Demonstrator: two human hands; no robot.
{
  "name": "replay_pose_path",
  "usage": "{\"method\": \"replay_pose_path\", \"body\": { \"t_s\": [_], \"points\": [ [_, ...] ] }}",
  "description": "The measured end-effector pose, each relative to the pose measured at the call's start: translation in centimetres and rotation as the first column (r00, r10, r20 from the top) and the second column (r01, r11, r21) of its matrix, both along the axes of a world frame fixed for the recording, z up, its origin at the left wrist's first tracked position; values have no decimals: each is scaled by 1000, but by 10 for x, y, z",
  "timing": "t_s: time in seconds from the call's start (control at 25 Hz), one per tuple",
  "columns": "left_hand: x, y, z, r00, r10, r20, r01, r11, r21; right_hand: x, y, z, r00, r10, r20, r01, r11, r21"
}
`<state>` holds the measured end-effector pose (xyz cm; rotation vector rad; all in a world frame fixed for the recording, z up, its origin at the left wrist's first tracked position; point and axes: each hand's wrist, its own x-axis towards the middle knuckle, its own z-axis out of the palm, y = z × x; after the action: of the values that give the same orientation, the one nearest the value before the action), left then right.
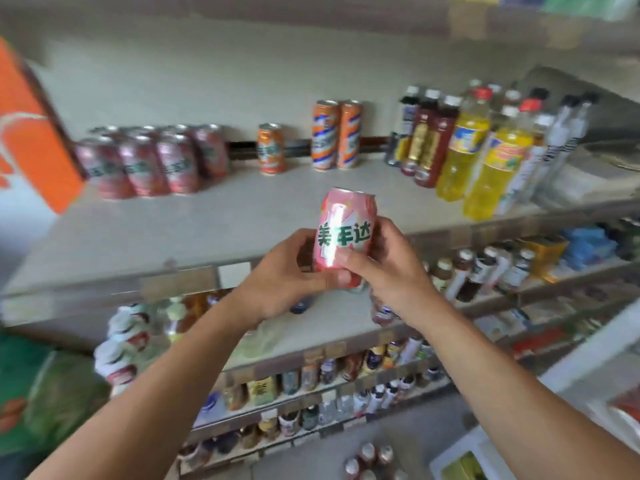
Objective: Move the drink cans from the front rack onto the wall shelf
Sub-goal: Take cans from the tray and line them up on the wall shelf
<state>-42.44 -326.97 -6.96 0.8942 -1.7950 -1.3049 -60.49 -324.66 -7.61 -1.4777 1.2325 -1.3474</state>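
A pink drink can [344, 223] with green lettering stands upright in the air just in front of the wall shelf [221, 230]. My left hand [287, 271] grips its lower left side and my right hand [384, 261] grips its lower right side. On the shelf's back left stand several pink cans [152, 161] of the same kind in a tight group. A short orange can [271, 148] stands alone to their right. Two tall orange and white cans [337, 135] stand side by side beyond it.
Bottles of yellow and dark drinks [478, 147] crowd the shelf's right end. An orange box [31, 133] stands at its left end. Lower shelves [311, 379] hold many bottles and cans. Three can tops [367, 462] show at the bottom, near a white rack edge [588, 358].
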Motion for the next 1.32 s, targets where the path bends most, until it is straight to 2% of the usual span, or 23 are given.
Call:
{"method": "replay_pose_path", "body": {
  "t_s": [0.08, 0.16, 0.28, 0.44, 0.56, 0.64, 0.76, 0.84, 0.92, 1.08, 1.32],
  "points": [
    [40, -1, 4, 995, 95, -8, -95, 995, -22, 42, -12, 7, 998, 57, -2, -57, 998, -5],
    [76, -2, 7, 984, 175, -37, -177, 983, -42, 83, -22, 14, 995, 76, -72, -77, 997, -13],
    [119, -6, 8, 963, 266, -49, -270, 958, -95, 136, -34, 19, 987, 27, -156, -29, 999, -14],
    [157, -27, 7, 947, 322, 1, -318, 935, -154, 179, -59, 20, 977, -15, -213, 10, 1000, -23],
    [172, -57, 3, 932, 346, 108, -325, 930, -173, 191, -90, 17, 971, -42, -233, 33, 999, -43],
    [177, -80, 0, 867, 447, 221, -396, 887, -237, 192, -120, 14, 967, -79, -243, 63, 995, -72],
    [181, -115, -5, 695, 633, 340, -504, 767, -397, 188, -174, 13, 958, -122, -258, 99, 990, -101],
    [183, -137, -9, 575, 700, 423, -517, 712, -476, 187, -207, 11, 944, -136, -300, 113, 989, -94],
    [186, -155, -12, 488, 713, 503, -500, 701, -509, 188, -237, 6, 937, -146, -318, 120, 988, -103],
    [188, -183, -15, 454, 684, 571, -489, 727, -482, 196, -284, -10, 932, -145, -333, 108, 986, -126],
    [188, -202, -17, 440, 709, 551, -498, 703, -507, 208, -322, -28, 939, -124, -322, 83, 987, -140]
  ]
}}
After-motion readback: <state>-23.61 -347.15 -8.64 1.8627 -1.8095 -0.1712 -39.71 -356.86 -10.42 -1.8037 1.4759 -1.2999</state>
